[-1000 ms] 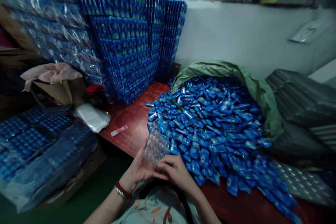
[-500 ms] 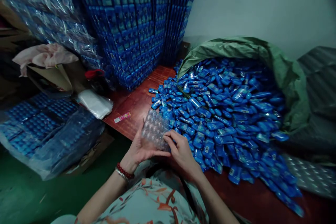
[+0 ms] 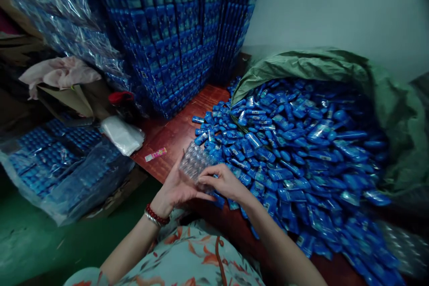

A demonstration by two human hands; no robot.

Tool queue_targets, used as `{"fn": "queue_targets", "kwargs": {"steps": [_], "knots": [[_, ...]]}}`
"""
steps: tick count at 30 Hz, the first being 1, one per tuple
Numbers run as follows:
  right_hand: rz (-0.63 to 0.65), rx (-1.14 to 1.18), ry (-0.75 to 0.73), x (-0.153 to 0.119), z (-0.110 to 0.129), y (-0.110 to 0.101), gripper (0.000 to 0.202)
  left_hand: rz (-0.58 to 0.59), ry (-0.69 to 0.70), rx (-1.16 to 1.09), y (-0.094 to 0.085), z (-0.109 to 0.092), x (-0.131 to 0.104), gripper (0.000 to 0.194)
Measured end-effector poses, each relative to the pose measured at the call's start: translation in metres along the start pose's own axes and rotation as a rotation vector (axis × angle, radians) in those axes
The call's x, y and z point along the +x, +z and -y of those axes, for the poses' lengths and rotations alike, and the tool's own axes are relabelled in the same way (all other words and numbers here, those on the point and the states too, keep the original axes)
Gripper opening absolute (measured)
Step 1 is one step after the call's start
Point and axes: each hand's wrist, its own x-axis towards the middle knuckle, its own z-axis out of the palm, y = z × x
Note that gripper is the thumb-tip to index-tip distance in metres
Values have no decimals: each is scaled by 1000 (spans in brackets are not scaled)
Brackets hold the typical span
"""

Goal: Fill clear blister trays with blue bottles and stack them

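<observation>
My left hand (image 3: 177, 187) supports a clear dimpled plastic tray (image 3: 196, 161) from its left and lower edge, thumb and fingers around it. Above the tray's near right part, my right hand (image 3: 221, 181) has its thumb and fingertips pinched together on the plastic. Whether a small piece is between those fingertips cannot be made out. Just right of both hands spreads a large heap of small blue bottles (image 3: 278, 174). They spill from a green woven sack (image 3: 321, 60) onto the reddish wooden table (image 3: 161, 136).
Tall stacks of packed blue bottles (image 3: 161, 40) rise behind the table. A pink and yellow strip (image 3: 156, 154) and clear plastic bags (image 3: 122, 134) lie at the left edge. Lower left is a wrapped pack of blue bottles (image 3: 67, 161). Another dimpled tray (image 3: 405, 246) lies far right.
My right hand has shifted left across the tray, fingertips still pinched. My left hand keeps its hold with the tray nearly in place. The view has turned slightly.
</observation>
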Motion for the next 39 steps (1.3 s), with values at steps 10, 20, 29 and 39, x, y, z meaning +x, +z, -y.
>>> {"fn": "queue_targets", "kwargs": {"steps": [10, 20, 29, 39], "knots": [[-107, -227, -254, 7, 7, -29, 15, 20, 136, -31, 4, -25, 5, 59], [-24, -66, -148, 16, -3, -45, 6, 96, 38, -34, -8, -40, 18, 59], [85, -31, -113, 24, -13, -39, 9, 62, 35, -8, -10, -41, 10, 59], [28, -341, -400, 24, -9, -24, 15, 21, 124, -58, -17, -46, 1, 56]]}}
